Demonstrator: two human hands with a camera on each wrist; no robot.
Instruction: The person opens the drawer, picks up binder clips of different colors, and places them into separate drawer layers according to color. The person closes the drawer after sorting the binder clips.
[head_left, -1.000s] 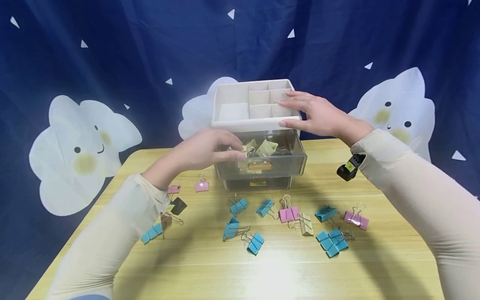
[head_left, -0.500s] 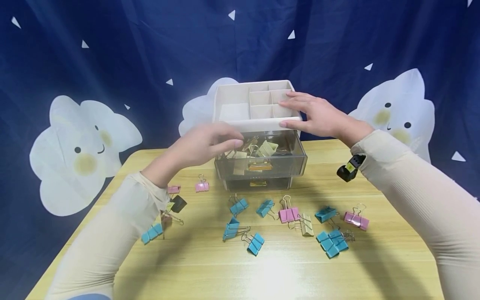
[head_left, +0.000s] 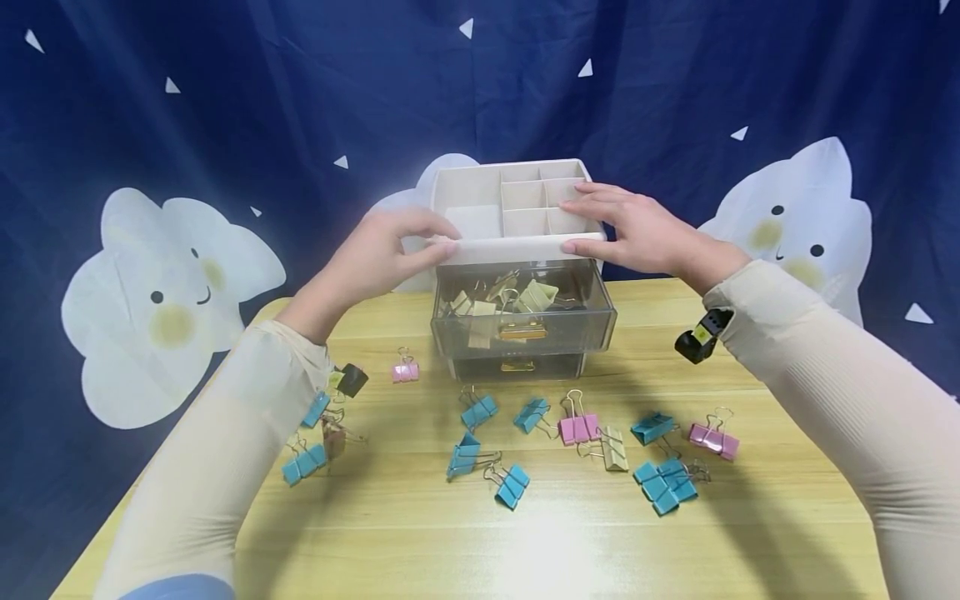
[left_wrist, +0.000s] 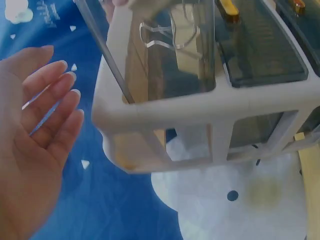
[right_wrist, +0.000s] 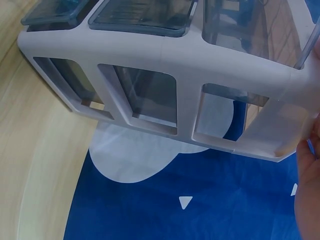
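A white desktop organizer [head_left: 517, 250] with a divided top tray stands at the back of the table. Its smoky clear upper drawer [head_left: 577, 330] is pulled out, with several pale yellow binder clips [head_left: 536, 297] inside. My left hand [head_left: 375, 254] is at the tray's front left corner, thumb and forefinger close to the rim. Loosely bent, parted fingers [left_wrist: 62, 125] show beside the organizer in the left wrist view, holding nothing. My right hand [head_left: 645, 229] rests on the tray's right side, fingers spread over the edge and thumb along the front rim. Only its edge shows in the right wrist view.
On the wooden table [head_left: 420, 550] lie several blue binder clips [head_left: 478, 411], a few pink binder clips [head_left: 578, 429] and a pale yellow binder clip [head_left: 613, 450]. The lower drawer [head_left: 558, 367] is closed. Behind hangs a blue curtain [head_left: 360, 83] with white clouds.
My left hand has moved from over the upper drawer up and left to the tray's corner. A pale clip near its fingertips earlier now lies in the drawer. My right hand has stayed put.
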